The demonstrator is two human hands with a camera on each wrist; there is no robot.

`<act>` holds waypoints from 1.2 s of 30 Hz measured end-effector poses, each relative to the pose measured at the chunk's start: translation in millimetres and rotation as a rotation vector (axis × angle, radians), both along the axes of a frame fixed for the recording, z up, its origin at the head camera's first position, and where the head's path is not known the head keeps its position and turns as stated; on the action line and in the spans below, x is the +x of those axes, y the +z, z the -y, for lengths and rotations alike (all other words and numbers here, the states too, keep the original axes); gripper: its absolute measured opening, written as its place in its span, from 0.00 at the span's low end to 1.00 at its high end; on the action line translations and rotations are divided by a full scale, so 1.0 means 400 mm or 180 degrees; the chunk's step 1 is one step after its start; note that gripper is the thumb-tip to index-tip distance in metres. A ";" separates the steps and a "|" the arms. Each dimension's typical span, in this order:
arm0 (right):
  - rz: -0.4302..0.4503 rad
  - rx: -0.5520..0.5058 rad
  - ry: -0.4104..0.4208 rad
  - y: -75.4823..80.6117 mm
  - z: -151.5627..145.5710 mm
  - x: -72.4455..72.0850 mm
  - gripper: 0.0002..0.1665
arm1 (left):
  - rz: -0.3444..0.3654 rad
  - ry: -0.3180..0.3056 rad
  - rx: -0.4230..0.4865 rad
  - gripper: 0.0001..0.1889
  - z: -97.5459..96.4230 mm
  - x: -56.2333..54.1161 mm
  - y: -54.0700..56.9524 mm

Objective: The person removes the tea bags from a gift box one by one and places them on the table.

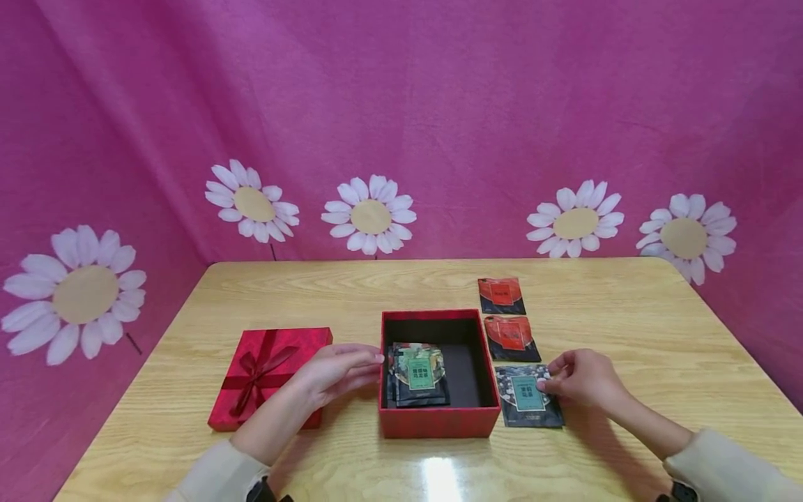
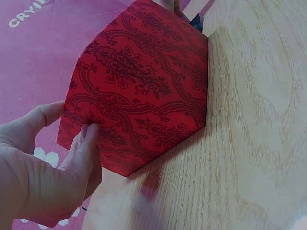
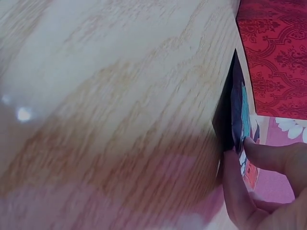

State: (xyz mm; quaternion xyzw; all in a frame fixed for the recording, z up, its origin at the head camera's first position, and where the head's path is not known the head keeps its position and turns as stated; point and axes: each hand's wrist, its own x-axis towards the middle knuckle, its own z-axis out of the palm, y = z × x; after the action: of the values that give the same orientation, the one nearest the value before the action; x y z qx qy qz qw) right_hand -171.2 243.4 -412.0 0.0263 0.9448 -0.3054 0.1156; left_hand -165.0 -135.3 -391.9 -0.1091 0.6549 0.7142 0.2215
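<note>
A red patterned gift box [image 1: 436,423] stands without its lid, dark inside. In its left part lie green-labelled tea sachets [image 1: 421,373], overlapping each other. My left hand [image 1: 341,373] touches the box's left side, one fingertip at the rim and others against the outer wall [image 2: 139,96]. To the right of the box, my right hand [image 1: 583,378] pinches the edge of a dark tea sachet [image 1: 529,397] with a teal label. In the right wrist view the thumb [image 3: 268,155] is on the sachet's printed face and a finger at its underside; the near edge is tilted up.
Two red and black sachets [image 1: 511,337] lie in a column behind the teal-labelled one, close to the box's right wall. Left of the box is the red lid [image 1: 282,343] with a ribbon bow, partly behind my left forearm. A pink flowered cloth [image 1: 439,139] hangs behind the wooden table [image 1: 301,293].
</note>
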 end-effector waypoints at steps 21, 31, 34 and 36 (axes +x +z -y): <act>-0.0097 -0.0706 0.0492 0.159 0.061 -0.029 0.24 | 0.0125 0.0198 -0.0173 0.19 -0.006 0.001 0.003; 0.0260 -0.1093 0.0781 0.235 0.147 -0.059 0.23 | 0.0056 0.0078 -0.0073 0.21 -0.004 0.002 0.001; 0.0380 -0.1097 0.0780 0.248 0.183 -0.065 0.22 | 0.0028 0.0076 -0.0062 0.21 -0.005 0.003 0.002; 0.0445 -0.1087 0.0764 0.255 0.208 -0.071 0.22 | 0.0005 0.0080 -0.0061 0.20 -0.006 0.003 0.002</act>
State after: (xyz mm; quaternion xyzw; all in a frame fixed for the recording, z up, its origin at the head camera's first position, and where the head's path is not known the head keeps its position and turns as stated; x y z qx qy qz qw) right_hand -199.4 160.1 -310.1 -0.0853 0.8654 -0.4425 0.2191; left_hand -163.9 -133.0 -391.2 -0.1199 0.6602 0.7105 0.2120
